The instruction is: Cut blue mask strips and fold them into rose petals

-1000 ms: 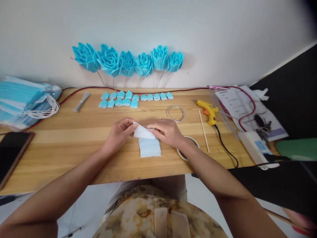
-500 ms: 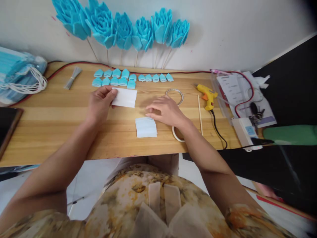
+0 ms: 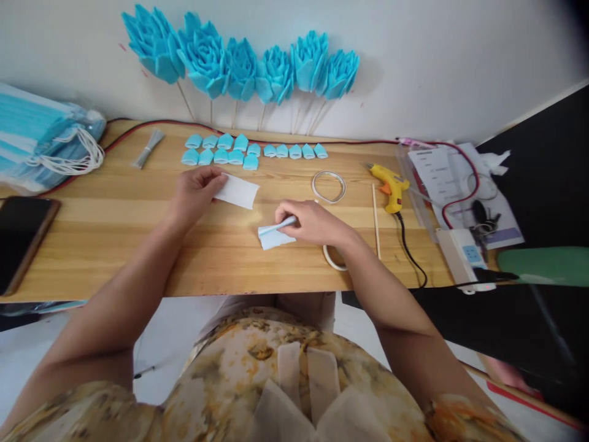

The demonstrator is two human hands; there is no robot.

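Note:
Between the thumb and fingers of my left hand is a white rectangular sheet, pinched at its left end just above the table. My right hand is closed on a pale sheet whose edge is lifted and bent up from a small stack of white sheets. Part of the stack lies hidden under my fingers. Behind my hands, several small folded blue petals sit in two rows. Close to my right hand lie a roll of tape and another ring, partly covered by my forearm.
Blue flowers on sticks lean along the wall. A yellow glue gun and a thin wooden stick lie at right, near a power strip. A phone and bagged face masks are at left.
My right hand has come down to the stack and gripped a sheet, lifting its edge. My left hand still holds its sheet, now tilted more. The view has shifted slightly.

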